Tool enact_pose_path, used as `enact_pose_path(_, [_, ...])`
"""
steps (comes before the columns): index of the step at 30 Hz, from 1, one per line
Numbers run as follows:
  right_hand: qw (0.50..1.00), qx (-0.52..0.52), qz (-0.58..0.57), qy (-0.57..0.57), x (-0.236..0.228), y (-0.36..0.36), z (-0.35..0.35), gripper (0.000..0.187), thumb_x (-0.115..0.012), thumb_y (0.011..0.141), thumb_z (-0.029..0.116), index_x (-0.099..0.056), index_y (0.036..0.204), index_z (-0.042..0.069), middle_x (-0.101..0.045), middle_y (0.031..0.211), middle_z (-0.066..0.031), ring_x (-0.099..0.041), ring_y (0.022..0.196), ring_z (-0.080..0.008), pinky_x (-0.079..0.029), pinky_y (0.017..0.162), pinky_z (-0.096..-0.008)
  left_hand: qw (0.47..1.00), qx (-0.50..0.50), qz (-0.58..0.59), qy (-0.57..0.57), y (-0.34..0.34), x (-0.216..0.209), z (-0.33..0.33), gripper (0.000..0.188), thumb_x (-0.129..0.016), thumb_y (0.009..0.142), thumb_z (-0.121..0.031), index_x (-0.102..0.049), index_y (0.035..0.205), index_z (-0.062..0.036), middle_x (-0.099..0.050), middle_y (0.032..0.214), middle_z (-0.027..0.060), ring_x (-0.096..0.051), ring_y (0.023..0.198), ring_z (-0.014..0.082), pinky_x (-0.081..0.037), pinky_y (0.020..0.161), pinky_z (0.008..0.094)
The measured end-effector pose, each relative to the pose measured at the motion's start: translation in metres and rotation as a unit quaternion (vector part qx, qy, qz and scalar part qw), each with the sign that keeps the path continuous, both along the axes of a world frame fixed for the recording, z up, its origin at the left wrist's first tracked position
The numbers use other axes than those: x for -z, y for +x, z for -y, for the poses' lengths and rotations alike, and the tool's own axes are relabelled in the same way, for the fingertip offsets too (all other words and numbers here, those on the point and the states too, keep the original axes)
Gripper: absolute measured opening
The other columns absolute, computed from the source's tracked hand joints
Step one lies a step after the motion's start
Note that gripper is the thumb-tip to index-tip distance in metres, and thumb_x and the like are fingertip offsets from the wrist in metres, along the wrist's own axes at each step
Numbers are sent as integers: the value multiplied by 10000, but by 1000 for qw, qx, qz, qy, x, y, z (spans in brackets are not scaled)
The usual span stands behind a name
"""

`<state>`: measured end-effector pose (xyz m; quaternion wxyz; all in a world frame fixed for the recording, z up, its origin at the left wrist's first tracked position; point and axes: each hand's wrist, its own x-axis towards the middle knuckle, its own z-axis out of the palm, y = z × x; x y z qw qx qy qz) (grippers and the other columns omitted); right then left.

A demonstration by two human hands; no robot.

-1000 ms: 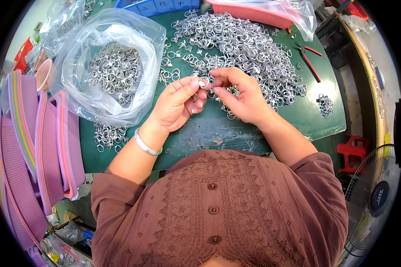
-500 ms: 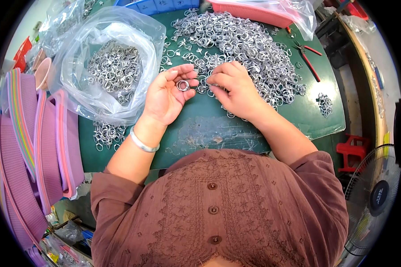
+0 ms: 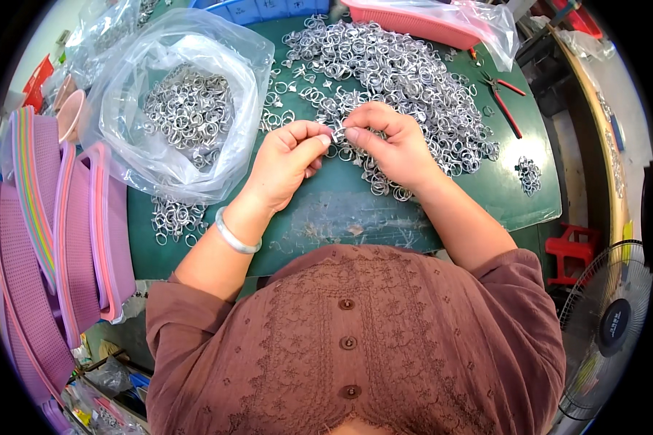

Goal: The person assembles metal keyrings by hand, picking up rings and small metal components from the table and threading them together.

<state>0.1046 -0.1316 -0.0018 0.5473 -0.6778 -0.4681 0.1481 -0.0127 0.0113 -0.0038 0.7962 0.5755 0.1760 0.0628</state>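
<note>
Above the near side of the green table, my left hand [image 3: 284, 163] is closed, thumb pressed against the curled index finger. The metal ring that lay on its fingers is now hidden in its grip. Facing it, my right hand [image 3: 395, 148] pinches a small silver ring [image 3: 339, 135] between thumb and fingertips, close to the left thumb tip. The two hands nearly meet. Behind and under my right hand spreads a large heap of silver metal rings [image 3: 406, 69]. To the left, a clear plastic bag [image 3: 116, 141] stands open with many similar rings [image 3: 189, 109] inside.
Red-handled pliers [image 3: 506, 107] and a small ring pile [image 3: 528, 175] lie on the green table [image 3: 519, 206] at right. More rings [image 3: 175, 217] sit below the bag. Pink [image 3: 413, 23] and blue [image 3: 261, 10] trays stand behind; purple baskets [image 3: 80, 246] at left, a fan [image 3: 606, 326] at right.
My left hand has turned and closed from an open, upturned palm with a ring on its fingers. My right hand has lifted slightly from the heap, now pinching a ring near the left thumb.
</note>
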Motion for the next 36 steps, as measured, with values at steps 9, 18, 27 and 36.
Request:
enact_pose_path(9, [994,30,99,24,6,-2,1,88,-588,750,70,-632,807,20,-587,808,-94,-552,806,-240,-428,743,-334,950,-9,132,281,1,10,7,68,-601,809,-102,-592,838,-41,-529,712,-45,-428,602,10,-334,513,156])
enact_pose_path(18, [985,6,168,37,-4,-9,4,224,-609,720,55,-587,943,43,-589,836,-89,-545,814,-268,-427,747,-356,994,20,46,101,-2,2,8,109,-552,849,-158,-591,832,-58,-511,680,-54,-420,575,15,-337,511,146])
enact_pose_path(27, [996,5,85,30,-2,-11,6,231,-646,695,42,-599,921,47,-592,825,-87,-569,749,-218,-458,664,-309,999,28,40,15,-5,-2,9,101,-545,848,-144,-605,863,-64,-524,670,-44,-441,562,24,-332,497,146])
enact_pose_path(36, [982,23,182,47,-4,-10,6,319,-653,671,40,-575,981,39,-573,783,-73,-548,760,-243,-440,684,-328,999,29,38,-8,-1,3,6,159,-560,854,-201,-607,877,-51,-513,661,-41,-436,564,37,-343,506,160])
